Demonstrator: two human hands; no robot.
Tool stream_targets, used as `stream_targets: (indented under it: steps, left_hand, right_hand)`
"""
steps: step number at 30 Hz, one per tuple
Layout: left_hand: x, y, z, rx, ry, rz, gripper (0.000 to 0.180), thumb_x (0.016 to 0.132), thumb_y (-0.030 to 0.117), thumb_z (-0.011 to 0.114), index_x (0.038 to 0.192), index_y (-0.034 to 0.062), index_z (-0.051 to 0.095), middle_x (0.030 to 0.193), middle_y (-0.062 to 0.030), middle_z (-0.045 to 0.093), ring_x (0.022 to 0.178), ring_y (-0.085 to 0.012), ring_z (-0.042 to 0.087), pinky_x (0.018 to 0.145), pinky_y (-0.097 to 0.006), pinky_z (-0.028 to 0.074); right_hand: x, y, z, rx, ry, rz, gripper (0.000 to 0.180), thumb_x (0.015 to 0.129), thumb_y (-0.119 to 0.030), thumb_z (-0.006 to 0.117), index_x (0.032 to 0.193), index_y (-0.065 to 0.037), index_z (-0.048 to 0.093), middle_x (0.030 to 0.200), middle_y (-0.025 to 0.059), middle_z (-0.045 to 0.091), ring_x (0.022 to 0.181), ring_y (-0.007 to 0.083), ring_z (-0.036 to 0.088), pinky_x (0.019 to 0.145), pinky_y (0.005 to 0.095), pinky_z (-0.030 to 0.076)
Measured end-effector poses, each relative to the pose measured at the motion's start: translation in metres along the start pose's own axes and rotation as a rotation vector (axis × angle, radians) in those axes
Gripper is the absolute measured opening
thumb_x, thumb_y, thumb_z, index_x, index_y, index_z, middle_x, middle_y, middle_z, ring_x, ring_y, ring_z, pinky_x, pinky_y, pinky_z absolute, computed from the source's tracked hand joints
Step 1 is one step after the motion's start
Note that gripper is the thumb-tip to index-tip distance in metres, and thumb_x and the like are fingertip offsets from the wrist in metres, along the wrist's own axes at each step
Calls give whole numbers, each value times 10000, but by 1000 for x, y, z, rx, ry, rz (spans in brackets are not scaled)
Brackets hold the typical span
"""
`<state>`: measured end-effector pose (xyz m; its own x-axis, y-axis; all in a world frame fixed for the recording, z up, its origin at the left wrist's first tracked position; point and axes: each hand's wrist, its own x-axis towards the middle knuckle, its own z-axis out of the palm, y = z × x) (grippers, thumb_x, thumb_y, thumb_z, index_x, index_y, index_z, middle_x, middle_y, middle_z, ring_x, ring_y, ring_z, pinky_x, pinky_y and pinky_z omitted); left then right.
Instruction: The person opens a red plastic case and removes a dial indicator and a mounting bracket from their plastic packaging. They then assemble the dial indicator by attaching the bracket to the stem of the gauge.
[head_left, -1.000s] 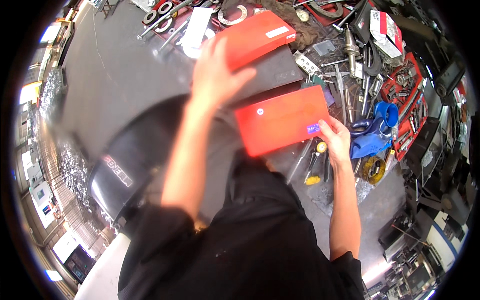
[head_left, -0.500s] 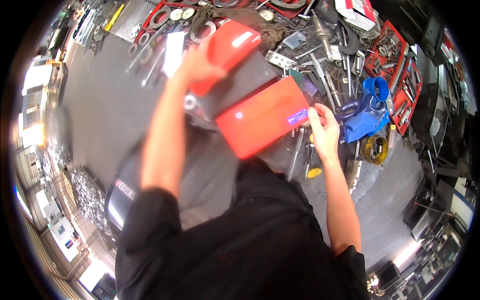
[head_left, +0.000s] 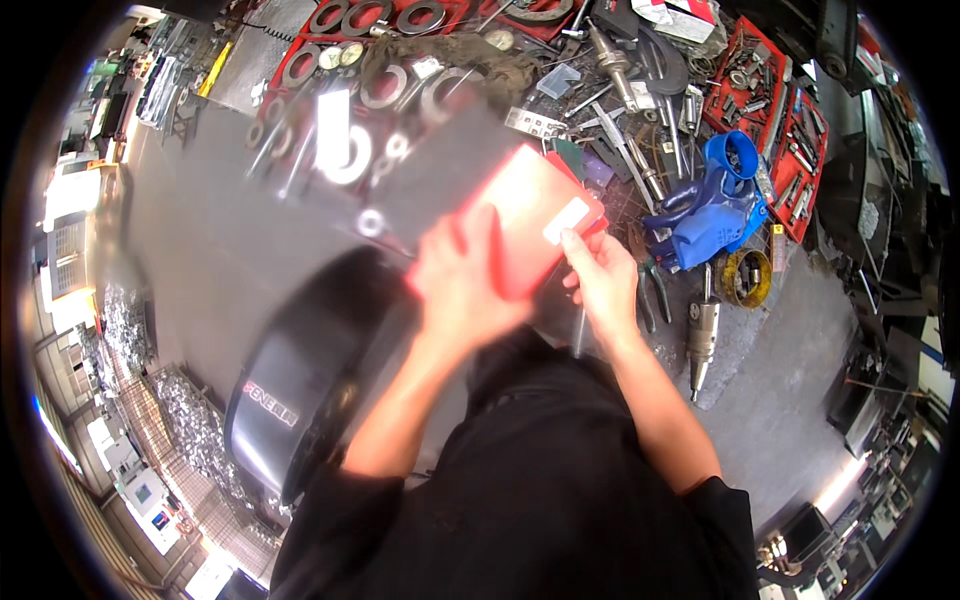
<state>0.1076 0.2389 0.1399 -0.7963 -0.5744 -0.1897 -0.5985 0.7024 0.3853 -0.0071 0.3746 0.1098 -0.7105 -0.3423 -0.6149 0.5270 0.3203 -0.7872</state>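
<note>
My left hand (head_left: 462,280), smeared by motion, is spread across a flat red box-like piece (head_left: 520,215) with a white label near one corner. This piece lies over a second red box (head_left: 563,166), of which only a strip at the far edge shows. At the near right corner, my right hand (head_left: 605,280) pinches the red box with thumb and fingers. Glare washes out much of the upper piece, and I cannot tell whether the two are fitted together. Beneath them is a dark grey flat surface (head_left: 435,175).
Blue gloves (head_left: 712,215) and a yellow ring-shaped container (head_left: 745,278) lie to the right, beside a metal tool holder (head_left: 702,340). Red trays (head_left: 745,85) of small parts stand farther off. Metal rings (head_left: 383,87) lie at the far left. A black rounded object (head_left: 300,390) is near my left arm.
My left hand has brought its red piece right and nearer, over the red box in my right hand. My right hand has shifted slightly left and nearer; the blue label is now covered.
</note>
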Motion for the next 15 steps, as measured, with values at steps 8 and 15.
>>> stream_targets:
  steps: [8, 15]
  left_hand:
    - [-4, -6, 15, 101, 57, 111, 1077, 558, 237, 853, 1510, 39, 389, 1400, -355, 319, 1291, -562, 340, 1136, -617, 299]
    - [-4, -5, 23, 133, 61, 103, 1097, 557, 239, 865, 1520, 49, 377, 1404, -347, 305, 1300, -563, 319, 1135, -617, 288]
  right_hand:
    - [11, 13, 14, 82, 71, 13, 383, 856, -306, 840, 951, 37, 701, 832, 46, 706, 615, 57, 584, 520, 211, 428]
    - [20, 26, 23, 331, 118, -60, 241, 856, -126, 833, 958, 53, 708, 944, 98, 746, 814, 107, 675, 777, 259, 534]
